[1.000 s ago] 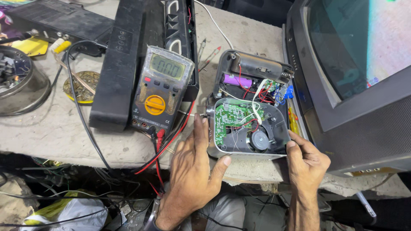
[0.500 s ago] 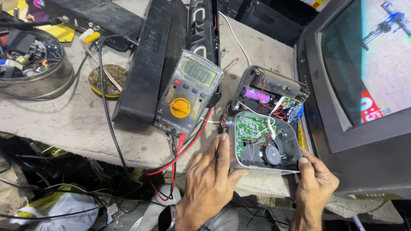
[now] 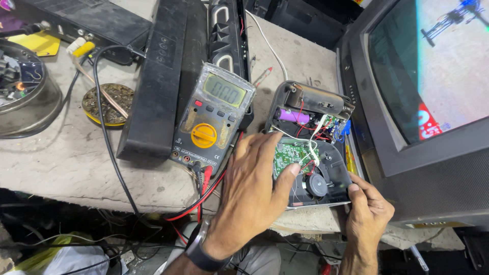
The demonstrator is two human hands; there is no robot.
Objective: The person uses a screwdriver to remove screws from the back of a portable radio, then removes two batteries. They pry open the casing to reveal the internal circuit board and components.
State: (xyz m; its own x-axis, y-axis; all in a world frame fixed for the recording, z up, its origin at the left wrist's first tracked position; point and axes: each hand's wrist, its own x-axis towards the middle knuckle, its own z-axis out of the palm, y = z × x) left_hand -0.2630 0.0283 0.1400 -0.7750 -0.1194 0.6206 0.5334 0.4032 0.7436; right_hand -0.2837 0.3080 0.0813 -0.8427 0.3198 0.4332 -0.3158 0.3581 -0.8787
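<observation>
An opened small electronic device (image 3: 326, 127) lies on the bench, its green circuit board (image 3: 288, 154), round black speaker (image 3: 317, 185), purple battery cell (image 3: 294, 116) and coloured wires exposed. My left hand (image 3: 252, 191) rests over the device's left side, fingers spread, the index fingertip on the board near the speaker. My right hand (image 3: 368, 209) pinches the device's lower right corner. A grey multimeter (image 3: 211, 119) with a yellow dial lies just left of the device, red and black leads (image 3: 201, 191) plugged in at its bottom.
A television (image 3: 423, 102) with a lit screen stands at the right. A long black speaker bar (image 3: 158, 86) lies left of the meter. A metal bowl (image 3: 23, 107) of parts, a round tin (image 3: 108, 102) and cables occupy the left bench.
My left hand has moved up from the device's left edge onto the circuit board. The view has shifted closer and slightly left; my right hand keeps its hold on the corner.
</observation>
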